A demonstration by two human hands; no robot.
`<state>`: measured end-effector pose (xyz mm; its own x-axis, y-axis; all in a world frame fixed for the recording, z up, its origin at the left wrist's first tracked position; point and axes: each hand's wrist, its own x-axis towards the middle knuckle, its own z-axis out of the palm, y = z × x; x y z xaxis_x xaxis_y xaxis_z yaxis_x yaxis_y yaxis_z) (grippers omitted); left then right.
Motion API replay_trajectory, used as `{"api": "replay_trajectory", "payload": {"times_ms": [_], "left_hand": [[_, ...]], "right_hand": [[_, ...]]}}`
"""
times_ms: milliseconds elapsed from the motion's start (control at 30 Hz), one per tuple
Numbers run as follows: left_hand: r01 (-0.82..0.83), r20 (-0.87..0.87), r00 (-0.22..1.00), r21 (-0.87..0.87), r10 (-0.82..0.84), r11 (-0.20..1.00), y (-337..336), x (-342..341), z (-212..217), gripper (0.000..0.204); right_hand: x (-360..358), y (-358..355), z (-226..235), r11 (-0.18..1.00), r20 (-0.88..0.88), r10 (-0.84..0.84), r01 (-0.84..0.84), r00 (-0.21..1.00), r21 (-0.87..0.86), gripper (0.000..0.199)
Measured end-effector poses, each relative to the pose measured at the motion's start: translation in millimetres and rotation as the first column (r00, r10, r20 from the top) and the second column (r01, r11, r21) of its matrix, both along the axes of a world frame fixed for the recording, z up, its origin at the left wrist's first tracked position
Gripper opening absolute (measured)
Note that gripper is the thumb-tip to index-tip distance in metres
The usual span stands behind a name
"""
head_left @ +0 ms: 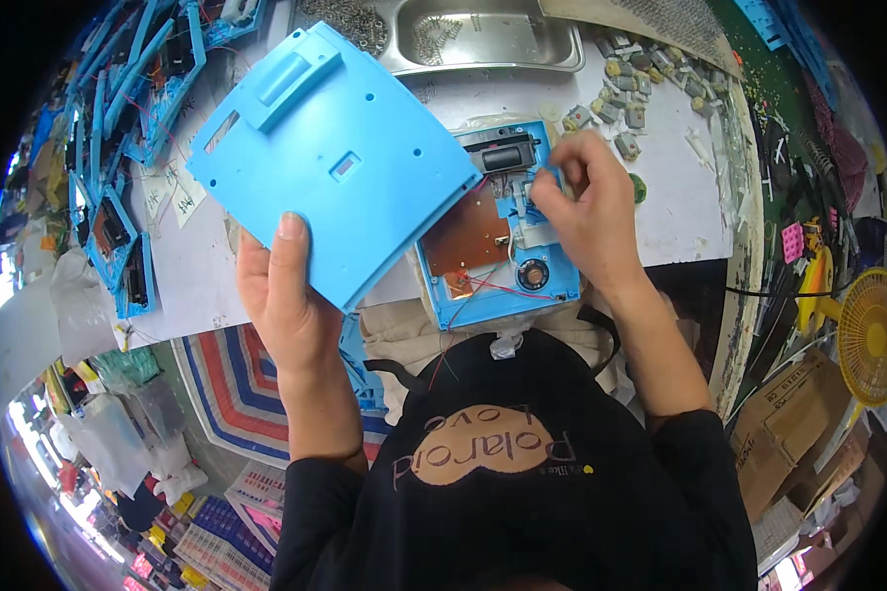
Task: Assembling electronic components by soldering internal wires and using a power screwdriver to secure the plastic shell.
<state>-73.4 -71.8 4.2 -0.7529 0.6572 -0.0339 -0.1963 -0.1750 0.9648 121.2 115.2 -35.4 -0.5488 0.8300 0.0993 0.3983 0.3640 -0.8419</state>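
Note:
A flat blue plastic cover (pixel 315 148) with a raised box, small holes and slots is held up and tilted over the table. My left hand (pixel 291 266) grips its lower left edge, thumb on top. To the right lies an open blue housing (pixel 483 307), containing a brown circuit board (pixel 463 234), a round black speaker (pixel 532 275), a black compartment (pixel 506 155) and thin wires. The cover hides part of the housing's left side. My right hand (pixel 591 202) is closed, fingers curled toward the thumb at the housing's right edge. What it pinches there, if anything, is hidden.
Small motors (pixel 626 94) lie scattered at the back right. A metal tray (pixel 483 39) of small parts stands at the back. Several wired blue housings (pixel 118 197) are piled left. A yellow fan (pixel 865 335) and cardboard boxes (pixel 793 424) are at the right.

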Motion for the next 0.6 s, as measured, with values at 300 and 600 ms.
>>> {"api": "replay_trajectory", "payload": {"times_ms": [300,600], "left_hand": [[0.217,0.034,0.975,0.097,-0.221,0.971,23,25,16,0.042],[0.183,-0.451,0.798,-0.45,-0.4,0.874,40,48,5,0.066]], "right_hand": [[18,8,37,0.923,-0.506,0.022,-0.212,0.862,-0.322,0.048],[73,-21,25,0.972,-0.041,0.19,-0.194,0.981,-0.134,0.051]]}}
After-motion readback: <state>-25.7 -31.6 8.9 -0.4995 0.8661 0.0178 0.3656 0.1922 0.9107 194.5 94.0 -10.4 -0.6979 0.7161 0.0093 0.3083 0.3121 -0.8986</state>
